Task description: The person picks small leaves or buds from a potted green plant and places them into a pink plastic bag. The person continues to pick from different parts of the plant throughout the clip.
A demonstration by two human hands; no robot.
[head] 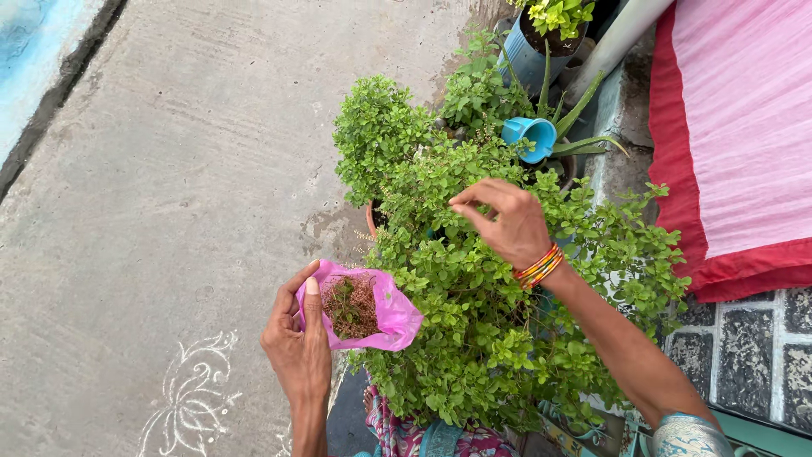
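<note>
Nearest us, our left hand (298, 347) grips the mouth of a pink plastic bag (376, 309), holding it open upward with brown-green sprigs (348, 306) inside. Up and to the right, our right hand (506, 222) pinches its fingertips narrowly on a stem top of the leafy green bush (474, 338). We see the bag lying down-left of that hand, across the foliage.

You can't see what your right hand's (506, 222) pinched fingertips (461, 206) hold; leaves hide the terracotta pot (371, 218).
</note>
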